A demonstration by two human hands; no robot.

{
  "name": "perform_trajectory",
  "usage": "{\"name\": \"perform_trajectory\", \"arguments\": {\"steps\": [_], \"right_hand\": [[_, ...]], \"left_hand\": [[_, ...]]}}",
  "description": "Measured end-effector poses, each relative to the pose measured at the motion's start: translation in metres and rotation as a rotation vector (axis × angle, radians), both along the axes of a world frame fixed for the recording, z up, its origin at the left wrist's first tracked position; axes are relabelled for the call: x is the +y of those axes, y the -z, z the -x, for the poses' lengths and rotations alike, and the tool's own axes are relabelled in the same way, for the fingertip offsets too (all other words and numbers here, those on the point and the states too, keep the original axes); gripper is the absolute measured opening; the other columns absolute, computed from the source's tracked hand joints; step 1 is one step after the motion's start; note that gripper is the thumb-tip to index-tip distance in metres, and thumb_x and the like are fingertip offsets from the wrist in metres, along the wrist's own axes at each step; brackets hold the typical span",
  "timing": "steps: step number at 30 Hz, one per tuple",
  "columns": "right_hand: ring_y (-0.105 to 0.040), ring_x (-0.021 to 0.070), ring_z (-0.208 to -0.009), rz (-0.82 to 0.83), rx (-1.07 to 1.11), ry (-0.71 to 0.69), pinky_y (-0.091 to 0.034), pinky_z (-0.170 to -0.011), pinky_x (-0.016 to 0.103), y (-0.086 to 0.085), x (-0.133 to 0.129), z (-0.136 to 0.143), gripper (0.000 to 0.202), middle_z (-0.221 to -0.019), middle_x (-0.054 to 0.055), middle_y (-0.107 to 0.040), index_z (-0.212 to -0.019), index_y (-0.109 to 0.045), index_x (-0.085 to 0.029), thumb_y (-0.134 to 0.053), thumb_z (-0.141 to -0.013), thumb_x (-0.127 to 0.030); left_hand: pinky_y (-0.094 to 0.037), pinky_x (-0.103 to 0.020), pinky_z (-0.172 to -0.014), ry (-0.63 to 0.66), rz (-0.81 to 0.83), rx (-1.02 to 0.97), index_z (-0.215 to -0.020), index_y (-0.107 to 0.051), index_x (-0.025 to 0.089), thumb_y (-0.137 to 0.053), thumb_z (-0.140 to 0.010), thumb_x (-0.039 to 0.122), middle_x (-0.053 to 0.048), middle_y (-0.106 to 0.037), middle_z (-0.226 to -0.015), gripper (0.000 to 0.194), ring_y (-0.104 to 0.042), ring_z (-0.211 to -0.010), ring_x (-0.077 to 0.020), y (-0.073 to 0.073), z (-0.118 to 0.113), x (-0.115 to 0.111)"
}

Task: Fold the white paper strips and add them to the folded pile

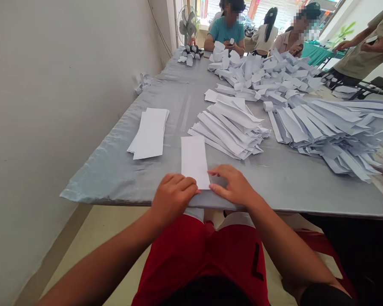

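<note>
A white rectangular paper piece (194,159) lies upright to my view near the table's front edge. My left hand (175,193) is closed at its lower left corner, fingers curled over the near edge. At the lower right corner, my right hand (231,185) has its thumb and fingers apart, their tips touching or close to the paper's right edge. To the left lies a small stack of flat white papers (151,132). Just beyond on the right is a fanned pile of folded white strips (230,127).
The grey cloth-covered table (115,178) carries another large fan of strips (325,131) at right and a heap of folded papers (261,74) farther back. Small rolled pieces (190,54) sit at the far left. People sit beyond the table; another person stands at right.
</note>
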State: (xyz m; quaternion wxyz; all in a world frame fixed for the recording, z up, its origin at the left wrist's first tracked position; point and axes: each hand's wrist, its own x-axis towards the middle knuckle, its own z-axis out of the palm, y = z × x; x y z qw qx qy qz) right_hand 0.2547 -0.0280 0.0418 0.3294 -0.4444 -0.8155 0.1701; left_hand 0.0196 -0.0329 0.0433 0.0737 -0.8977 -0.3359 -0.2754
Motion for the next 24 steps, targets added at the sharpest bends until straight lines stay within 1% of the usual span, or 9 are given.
{"name": "perform_trajectory", "arguments": {"steps": [3,6,10,13,16,18,20,22,24], "right_hand": [[-0.067,0.0236,-0.103,0.055,-0.081,-0.135,-0.051,-0.090,0.039,0.010,-0.007,0.005,0.033,-0.112,0.008,-0.075,-0.115,-0.070,-0.022,-0.066,-0.092,-0.045],[-0.068,0.0220,-0.098,0.005,-0.108,-0.135,-0.049,-0.087,0.038,0.023,-0.009,0.005,0.021,-0.103,0.006,-0.077,-0.102,-0.072,-0.023,-0.063,-0.096,-0.041],[-0.068,0.0199,-0.092,-0.071,-0.149,-0.102,-0.046,-0.081,0.034,0.034,-0.011,0.002,0.023,-0.096,0.005,-0.078,-0.086,-0.071,-0.023,-0.058,-0.100,-0.037],[-0.068,0.0194,-0.090,-0.079,-0.164,-0.055,-0.044,-0.079,0.034,0.038,-0.013,0.002,0.025,-0.093,0.005,-0.077,-0.088,-0.071,-0.023,-0.055,-0.101,-0.036],[-0.067,0.0192,-0.084,-0.076,-0.205,0.009,-0.043,-0.076,0.034,0.039,-0.011,0.006,0.024,-0.086,0.004,-0.077,-0.095,-0.072,-0.023,-0.053,-0.102,-0.036],[-0.066,0.0192,-0.082,-0.094,-0.239,0.034,-0.041,-0.075,0.034,0.039,-0.009,0.009,0.022,-0.086,0.004,-0.077,-0.101,-0.072,-0.023,-0.053,-0.102,-0.034],[-0.066,0.0193,-0.082,-0.116,-0.271,0.039,-0.040,-0.074,0.033,0.039,-0.006,0.012,0.021,-0.088,0.004,-0.077,-0.105,-0.072,-0.023,-0.054,-0.102,-0.032],[-0.065,0.0194,-0.081,-0.129,-0.298,0.039,-0.039,-0.073,0.033,0.040,-0.002,0.015,0.020,-0.089,0.004,-0.077,-0.108,-0.072,-0.023,-0.054,-0.102,-0.029],[-0.065,0.0194,-0.080,-0.124,-0.322,0.045,-0.040,-0.072,0.033,0.040,0.001,0.017,0.019,-0.091,0.004,-0.078,-0.109,-0.072,-0.024,-0.055,-0.101,-0.026]], "left_hand": [[-0.035,-0.034,-0.066,-0.009,0.054,0.079,-0.075,-0.064,0.021,-0.057,-0.098,0.025,-0.001,-0.069,-0.076,0.025,-0.058,-0.067,-0.0174,0.017,-0.007,-0.010],[-0.036,-0.033,-0.063,-0.011,0.151,0.086,-0.075,-0.064,0.021,-0.059,-0.097,0.027,-0.002,-0.067,-0.073,0.024,-0.058,-0.067,-0.0184,0.029,-0.008,-0.011],[-0.047,-0.033,-0.069,0.054,0.262,-0.010,-0.097,-0.070,0.021,-0.058,-0.098,0.030,-0.004,-0.073,-0.086,0.015,-0.064,-0.077,-0.0195,0.034,-0.003,-0.007],[-0.053,-0.032,-0.075,0.095,0.371,-0.122,-0.110,-0.070,0.022,-0.052,-0.100,0.025,-0.005,-0.075,-0.094,0.022,-0.068,-0.084,-0.0186,0.034,0.003,-0.003],[-0.056,-0.032,-0.078,0.072,0.431,-0.191,-0.121,-0.067,0.024,-0.047,-0.100,0.021,-0.005,-0.075,-0.094,0.030,-0.069,-0.087,-0.0183,0.036,0.007,0.000],[-0.057,-0.033,-0.079,0.040,0.432,-0.198,-0.126,-0.065,0.024,-0.045,-0.100,0.020,-0.005,-0.075,-0.096,0.034,-0.070,-0.088,-0.0187,0.037,0.007,0.001],[-0.058,-0.032,-0.079,0.019,0.406,-0.197,-0.125,-0.065,0.023,-0.044,-0.099,0.018,-0.006,-0.074,-0.101,0.034,-0.070,-0.090,-0.0181,0.038,0.006,-0.001],[-0.058,-0.031,-0.080,-0.014,0.286,-0.215,-0.116,-0.068,0.022,-0.044,-0.099,0.015,-0.007,-0.073,-0.105,0.031,-0.070,-0.092,-0.0179,0.037,0.003,-0.008],[-0.057,-0.034,-0.085,-0.042,0.098,-0.245,-0.105,-0.071,0.023,-0.049,-0.096,0.012,-0.007,-0.074,-0.108,0.026,-0.070,-0.099,-0.0196,0.035,0.000,-0.020]]}}
